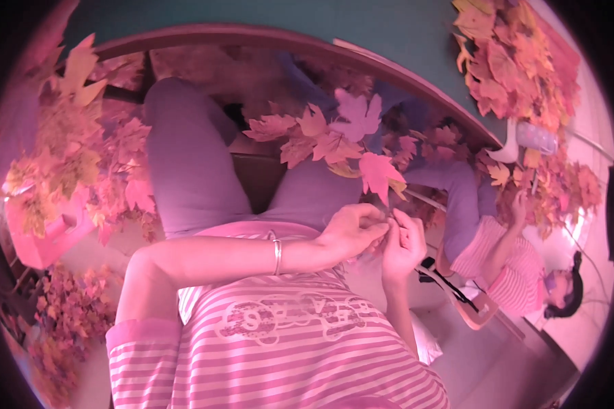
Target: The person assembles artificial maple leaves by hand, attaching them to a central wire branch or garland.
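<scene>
My left hand (pixel 355 230), with a silver bangle on its wrist, is closed in a pinch in front of my waist. Against it, fingers bent and fingertips meeting, is my right hand (pixel 404 247). Between them they grip the lower end of a spray of artificial maple leaves (pixel 334 145). The spray reaches up and away over my lap, its leaves pink, orange and mauve. A bright pink leaf (pixel 381 176) hangs just above my fingertips. The exact spot where the fingers pinch is hidden.
A green-topped table (pixel 389 34) with a curved edge lies ahead. Leaf bunches (pixel 512 65) are heaped at its right end; more leaf sprays (pixel 71 157) hang at left over a pink plastic stool (pixel 44 228). At right sits a co-worker (pixel 505 266) in a striped top, handling leaves.
</scene>
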Demonstrator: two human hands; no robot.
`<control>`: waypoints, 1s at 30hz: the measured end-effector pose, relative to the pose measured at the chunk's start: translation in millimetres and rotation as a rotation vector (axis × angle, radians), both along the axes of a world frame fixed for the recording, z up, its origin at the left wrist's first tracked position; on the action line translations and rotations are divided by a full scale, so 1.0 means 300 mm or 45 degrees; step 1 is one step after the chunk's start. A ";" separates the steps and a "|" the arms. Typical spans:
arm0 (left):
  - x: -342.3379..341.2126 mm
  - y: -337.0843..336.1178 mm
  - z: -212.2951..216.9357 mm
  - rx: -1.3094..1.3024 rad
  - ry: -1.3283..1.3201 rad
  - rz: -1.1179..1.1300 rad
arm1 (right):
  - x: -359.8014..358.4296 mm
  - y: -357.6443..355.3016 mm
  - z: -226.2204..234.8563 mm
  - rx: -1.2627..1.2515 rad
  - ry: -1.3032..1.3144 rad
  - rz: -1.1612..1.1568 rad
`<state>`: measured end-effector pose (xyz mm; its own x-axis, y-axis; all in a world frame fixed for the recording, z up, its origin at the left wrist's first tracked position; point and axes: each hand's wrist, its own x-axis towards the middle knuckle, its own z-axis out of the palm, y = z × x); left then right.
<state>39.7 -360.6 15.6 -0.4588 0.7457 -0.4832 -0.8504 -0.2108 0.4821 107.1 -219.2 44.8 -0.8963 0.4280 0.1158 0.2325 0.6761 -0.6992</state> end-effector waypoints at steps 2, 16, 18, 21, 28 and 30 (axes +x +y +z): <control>0.001 -0.008 0.010 -0.136 0.021 -0.159 | 0.024 -0.007 0.008 0.001 -0.007 -0.011; 0.027 -0.003 -0.080 -0.289 0.027 -0.391 | 0.067 -0.020 -0.019 0.062 -0.081 0.043; 0.026 -0.015 -0.056 -0.175 0.086 -0.409 | 0.074 -0.017 0.021 0.193 -0.062 0.091; 0.007 -0.028 -0.092 -0.076 0.025 -0.416 | 0.051 -0.004 -0.004 0.185 -0.032 0.139; -0.109 -0.073 0.049 -0.158 0.039 -0.452 | -0.029 -0.004 0.009 -0.460 0.039 0.085; -0.118 -0.086 0.051 -0.105 0.025 -0.314 | -0.045 -0.006 0.016 -0.584 0.008 0.100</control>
<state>4.5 -386.5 31.0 -0.2777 0.7948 -0.5395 -0.8615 0.0425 0.5060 93.6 -221.0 49.7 -0.9281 0.3668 -0.0640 0.1875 0.3118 -0.9315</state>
